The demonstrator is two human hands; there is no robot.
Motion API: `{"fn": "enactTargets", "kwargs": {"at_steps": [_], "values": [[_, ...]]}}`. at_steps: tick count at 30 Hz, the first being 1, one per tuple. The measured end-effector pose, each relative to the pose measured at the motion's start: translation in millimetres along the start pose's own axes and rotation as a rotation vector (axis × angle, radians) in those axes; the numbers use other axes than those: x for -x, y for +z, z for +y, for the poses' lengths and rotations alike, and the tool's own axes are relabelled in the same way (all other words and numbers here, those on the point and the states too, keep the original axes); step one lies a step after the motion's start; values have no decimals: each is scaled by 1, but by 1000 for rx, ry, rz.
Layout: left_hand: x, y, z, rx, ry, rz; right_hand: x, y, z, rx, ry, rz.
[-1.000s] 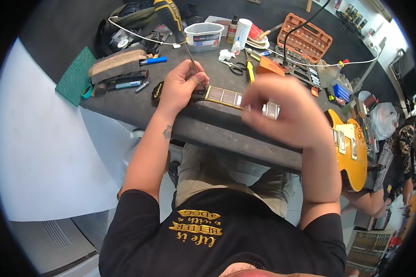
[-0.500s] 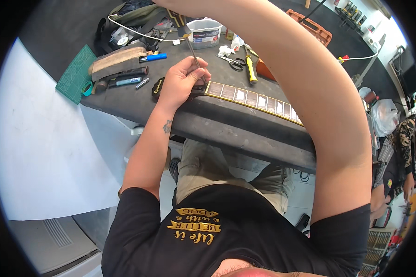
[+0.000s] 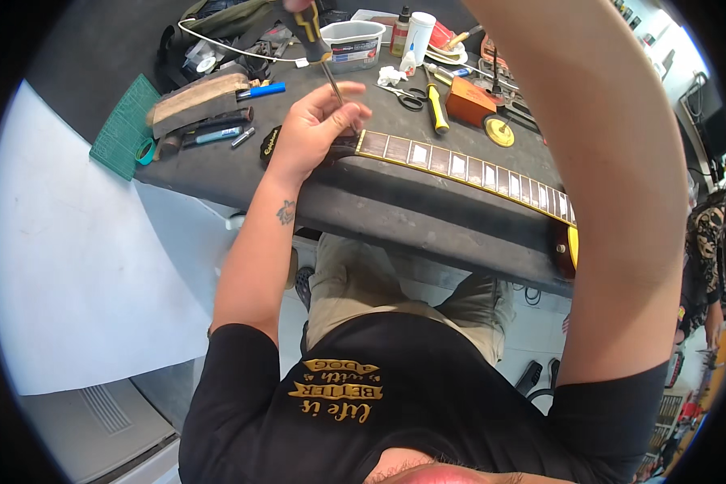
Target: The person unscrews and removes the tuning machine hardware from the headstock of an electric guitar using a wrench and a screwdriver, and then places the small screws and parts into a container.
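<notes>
An electric guitar lies on the dark bench, its fretboard (image 3: 460, 168) with pale block inlays running rightward under my right arm. A screwdriver (image 3: 306, 24) with a black and yellow handle leans over the headstock end, its shaft pointing down toward the nut. My left hand (image 3: 315, 125) is closed loosely about the lower shaft, beside the nut, and covers much of the headstock (image 3: 273, 143). Only a sliver of my right hand (image 3: 297, 4) shows at the top edge, on the end of the screwdriver handle. The screwdriver's tip is hidden by my left fingers.
Behind the guitar are scissors (image 3: 411, 98), a yellow-handled tool (image 3: 437, 111), an orange block (image 3: 469, 102) and a grey plastic tub (image 3: 353, 47). Left of my hand lie a sanding block (image 3: 198, 98), markers (image 3: 218, 135) and a green cutting mat (image 3: 121, 133). Another person (image 3: 708, 258) is at far right.
My right forearm has swung to the right, uncovering more of the fretboard and the bench behind it. The screwdriver handle has shifted slightly up, and my left fingers have loosened a little.
</notes>
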State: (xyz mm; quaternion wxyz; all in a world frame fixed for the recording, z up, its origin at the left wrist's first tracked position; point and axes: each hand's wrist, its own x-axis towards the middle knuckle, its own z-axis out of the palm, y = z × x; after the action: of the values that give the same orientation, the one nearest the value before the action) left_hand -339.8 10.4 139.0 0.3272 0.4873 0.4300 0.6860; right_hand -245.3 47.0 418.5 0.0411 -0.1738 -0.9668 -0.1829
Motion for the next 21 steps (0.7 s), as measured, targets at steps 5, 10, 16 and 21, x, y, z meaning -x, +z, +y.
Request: {"fn": "enactTargets", "kwargs": {"at_steps": [5,10,16,21], "values": [[-6,-4,-4,64,26,14,3,0,-1,9,44,61],[-11,-16,-20,-15,143,50,5,-6,-3,82,90,56],[4,9,9,133,98,79,12,-16,9,87,-287,-121],[1,-3,1,132,110,58,20,-16,-7,78,-255,-111]]}}
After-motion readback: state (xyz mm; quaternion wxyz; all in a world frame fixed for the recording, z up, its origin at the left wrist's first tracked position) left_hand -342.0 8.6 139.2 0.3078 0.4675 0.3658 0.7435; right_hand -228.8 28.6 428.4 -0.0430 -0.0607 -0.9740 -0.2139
